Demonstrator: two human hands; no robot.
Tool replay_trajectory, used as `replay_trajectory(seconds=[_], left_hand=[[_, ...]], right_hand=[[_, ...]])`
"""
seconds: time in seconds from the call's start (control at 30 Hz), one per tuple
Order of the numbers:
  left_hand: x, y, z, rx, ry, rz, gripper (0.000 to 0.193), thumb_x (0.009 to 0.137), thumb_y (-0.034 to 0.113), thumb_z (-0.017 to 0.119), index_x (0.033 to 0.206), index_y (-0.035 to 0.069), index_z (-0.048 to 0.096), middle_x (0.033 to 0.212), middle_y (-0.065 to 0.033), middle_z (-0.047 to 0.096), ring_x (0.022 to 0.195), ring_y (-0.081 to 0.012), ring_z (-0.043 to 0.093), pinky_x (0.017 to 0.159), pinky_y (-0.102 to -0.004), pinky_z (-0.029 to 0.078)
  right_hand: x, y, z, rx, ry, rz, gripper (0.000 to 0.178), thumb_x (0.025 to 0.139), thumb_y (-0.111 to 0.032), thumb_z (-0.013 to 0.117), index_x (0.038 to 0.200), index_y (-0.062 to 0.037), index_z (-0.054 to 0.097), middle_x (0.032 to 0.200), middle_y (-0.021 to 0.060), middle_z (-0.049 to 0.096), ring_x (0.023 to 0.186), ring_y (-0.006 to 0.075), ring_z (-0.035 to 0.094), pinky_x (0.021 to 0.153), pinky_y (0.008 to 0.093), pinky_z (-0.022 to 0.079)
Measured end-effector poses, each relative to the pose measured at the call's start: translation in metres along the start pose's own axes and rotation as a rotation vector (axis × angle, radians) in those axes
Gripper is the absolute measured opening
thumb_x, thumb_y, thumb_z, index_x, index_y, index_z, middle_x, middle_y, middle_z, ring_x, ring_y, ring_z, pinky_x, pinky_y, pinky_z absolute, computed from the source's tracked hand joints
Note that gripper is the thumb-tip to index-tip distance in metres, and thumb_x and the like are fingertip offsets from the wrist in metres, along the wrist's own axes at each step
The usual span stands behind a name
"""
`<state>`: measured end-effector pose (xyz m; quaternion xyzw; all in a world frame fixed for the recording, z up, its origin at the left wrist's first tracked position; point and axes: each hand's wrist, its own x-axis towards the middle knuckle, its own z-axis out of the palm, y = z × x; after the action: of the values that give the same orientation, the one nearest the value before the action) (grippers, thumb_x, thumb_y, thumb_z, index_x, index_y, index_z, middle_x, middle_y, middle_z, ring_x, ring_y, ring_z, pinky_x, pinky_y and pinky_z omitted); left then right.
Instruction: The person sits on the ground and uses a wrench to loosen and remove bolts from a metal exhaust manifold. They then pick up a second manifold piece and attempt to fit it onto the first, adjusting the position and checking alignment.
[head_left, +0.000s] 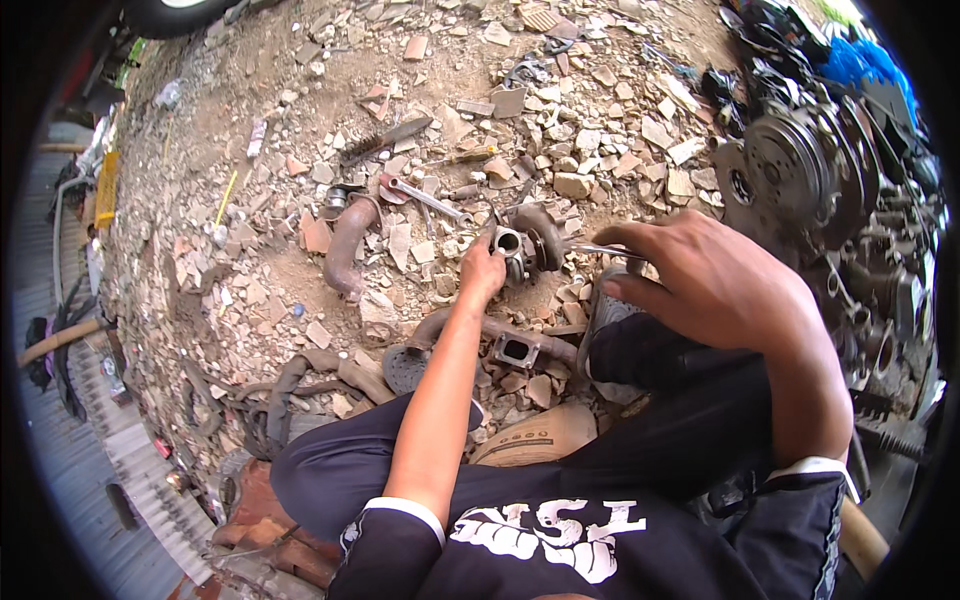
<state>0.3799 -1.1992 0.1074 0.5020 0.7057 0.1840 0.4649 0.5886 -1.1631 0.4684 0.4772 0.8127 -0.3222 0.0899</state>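
Note:
My left hand point(483, 268) is closed on the near left side of a turbocharger point(543, 236), a rusty brown housing with a round, bright-rimmed opening towards me. My right hand point(690, 265) is to the right of it, thumb and fingers closed on a slim shiny wrench point(605, 249). The wrench's tip points left at the turbocharger's side; I cannot tell whether they touch. Beyond my left hand lie a combination wrench point(428, 199) and a screwdriver with a yellow handle point(472, 155).
A rusty curved pipe point(350, 248) lies to the left on the rubble. A flanged manifold pipe point(515, 349) is between my feet. A dark-bristled brush point(386, 141) lies farther off. Stacked greasy metal parts point(790, 165) crowd the right side. Corrugated sheets point(110, 420) edge the left.

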Motion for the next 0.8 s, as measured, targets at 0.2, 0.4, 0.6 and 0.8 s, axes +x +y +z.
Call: replay_trajectory(seconds=[0.2,0.4,0.6,0.8], left_hand=[[-0.036,0.065,-0.099,-0.228,0.12,0.163,0.042,0.098,0.024,0.058,0.135,0.004,0.058,0.122,-0.0197,0.068,0.113,-0.0299,0.065,0.101,-0.0385,0.048],[-0.158,0.193,-0.195,-0.1,0.139,0.234,0.045,0.101,0.034,0.057,0.138,0.009,0.056,0.129,-0.0155,0.066,0.121,-0.0286,0.061,0.107,-0.0433,0.046],[-0.238,0.151,-0.223,0.078,0.038,0.311,0.052,0.096,0.032,0.065,0.14,0.006,0.056,0.125,-0.0169,0.067,0.115,-0.028,0.065,0.101,-0.038,0.05],[-0.237,0.119,-0.203,0.568,-0.008,0.201,0.059,0.092,0.036,0.069,0.139,0.003,0.054,0.123,-0.0257,0.066,0.115,-0.0351,0.065,0.099,-0.0422,0.049]], right_hand=[[-0.024,-0.003,0.008,-0.015,0.024,-0.156,0.027,0.097,-0.019,0.054,0.108,0.0038,0.065,0.083,0.024,0.068,0.087,0.0414,0.067,0.083,0.0489,0.052],[-0.018,0.006,0.019,-0.122,-0.022,-0.117,0.03,0.098,-0.021,0.053,0.102,0.0047,0.067,0.087,0.0259,0.068,0.089,0.0417,0.066,0.085,0.0499,0.051],[-0.014,0.028,0.029,-0.193,0.097,-0.161,0.026,0.094,-0.015,0.052,0.102,0.006,0.066,0.094,0.0269,0.069,0.094,0.0395,0.068,0.087,0.0483,0.052],[-0.015,0.05,0.069,-0.352,0.132,-0.106,0.023,0.081,-0.003,0.052,0.087,0.005,0.072,0.091,0.0241,0.072,0.092,0.0377,0.071,0.086,0.0441,0.056]])
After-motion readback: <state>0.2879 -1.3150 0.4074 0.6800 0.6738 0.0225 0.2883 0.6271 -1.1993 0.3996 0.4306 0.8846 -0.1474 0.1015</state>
